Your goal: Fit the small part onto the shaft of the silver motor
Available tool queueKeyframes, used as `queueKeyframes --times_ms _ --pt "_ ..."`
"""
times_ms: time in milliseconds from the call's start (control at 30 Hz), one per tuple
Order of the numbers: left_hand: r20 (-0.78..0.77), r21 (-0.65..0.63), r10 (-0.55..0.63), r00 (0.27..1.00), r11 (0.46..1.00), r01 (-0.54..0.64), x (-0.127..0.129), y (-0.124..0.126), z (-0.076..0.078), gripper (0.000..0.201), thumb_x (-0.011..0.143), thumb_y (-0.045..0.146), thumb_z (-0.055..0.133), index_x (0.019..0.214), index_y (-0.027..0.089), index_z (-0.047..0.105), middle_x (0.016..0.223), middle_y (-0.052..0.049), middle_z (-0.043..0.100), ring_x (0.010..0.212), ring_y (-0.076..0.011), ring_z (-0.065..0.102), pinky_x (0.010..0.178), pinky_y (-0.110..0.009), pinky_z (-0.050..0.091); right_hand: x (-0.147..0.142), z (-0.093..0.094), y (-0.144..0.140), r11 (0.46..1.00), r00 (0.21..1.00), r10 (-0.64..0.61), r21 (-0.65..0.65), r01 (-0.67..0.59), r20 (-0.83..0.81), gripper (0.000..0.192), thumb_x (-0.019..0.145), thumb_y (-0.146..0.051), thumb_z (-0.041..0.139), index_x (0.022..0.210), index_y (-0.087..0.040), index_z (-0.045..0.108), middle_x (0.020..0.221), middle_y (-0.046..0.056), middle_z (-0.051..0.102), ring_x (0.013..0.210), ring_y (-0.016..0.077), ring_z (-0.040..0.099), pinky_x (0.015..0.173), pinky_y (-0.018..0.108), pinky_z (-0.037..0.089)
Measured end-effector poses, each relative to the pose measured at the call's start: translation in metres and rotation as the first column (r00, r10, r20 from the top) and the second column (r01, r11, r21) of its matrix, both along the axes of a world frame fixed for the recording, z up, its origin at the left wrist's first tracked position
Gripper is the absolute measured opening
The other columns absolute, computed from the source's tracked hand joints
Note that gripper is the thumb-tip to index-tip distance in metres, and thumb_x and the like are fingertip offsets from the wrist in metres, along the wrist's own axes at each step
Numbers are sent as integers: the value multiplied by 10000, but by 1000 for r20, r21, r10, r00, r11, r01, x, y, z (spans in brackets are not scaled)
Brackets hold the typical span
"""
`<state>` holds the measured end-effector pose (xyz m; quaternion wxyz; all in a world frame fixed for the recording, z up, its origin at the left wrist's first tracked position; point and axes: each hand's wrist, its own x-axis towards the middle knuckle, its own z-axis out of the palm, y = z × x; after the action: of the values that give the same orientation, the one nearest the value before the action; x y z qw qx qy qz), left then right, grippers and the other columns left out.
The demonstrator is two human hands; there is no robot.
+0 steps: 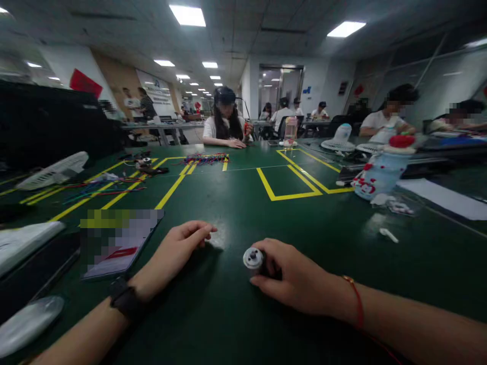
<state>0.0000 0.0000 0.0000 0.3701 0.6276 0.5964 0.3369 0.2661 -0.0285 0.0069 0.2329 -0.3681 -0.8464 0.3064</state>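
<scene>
My right hand (292,276) is wrapped round the side of a small DC motor (253,258), a silvery cylinder standing upright with a short shaft in the middle of its top. Thumb and fingers grip it from the right, just at the green table (228,314). To the left, my left hand (186,241) hovers over or rests on the table, apart from the motor. Its thumb and forefinger come together at the tips and the other fingers curl underneath; whether something small is between them is hidden.
A plastic folder (146,238) lies beside my left forearm, with a white mouse (30,324) nearer. Jumper wires (207,158) lie across the table before a seated person (224,119). A blue bottle (380,172) and a white earbud (388,234) are at right. Yellow tape (297,195) marks the tabletop.
</scene>
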Motion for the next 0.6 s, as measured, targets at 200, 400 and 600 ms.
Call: queueKeyframes --times_ms 200,400,600 --pt "-1 15 -23 1000 1000 23 5 1 2 326 877 489 542 969 214 690 779 11 619 723 -174 546 619 -245 379 0 -1 -1 1000 1000 -11 -11 11 10 310 817 -247 653 1108 -203 553 932 14 570 709 132 513 625 272 424" --pt "-55 32 -86 995 996 88 11 -2 8 301 884 465 548 957 209 687 837 -8 655 793 -198 580 698 -285 416 0 0 -1 1000 1000 -7 -17 8 20 307 813 -250 652 1101 -210 554 921 11 571 703 134 512 615 274 420" --pt "-206 187 -241 948 942 280 35 -23 18 233 891 398 579 1053 252 660 936 -14 634 827 -194 586 725 -319 444 -1 -2 0 1000 1000 -4 9 4 14 267 810 -239 650 1056 -200 553 902 6 561 696 130 500 611 270 411"
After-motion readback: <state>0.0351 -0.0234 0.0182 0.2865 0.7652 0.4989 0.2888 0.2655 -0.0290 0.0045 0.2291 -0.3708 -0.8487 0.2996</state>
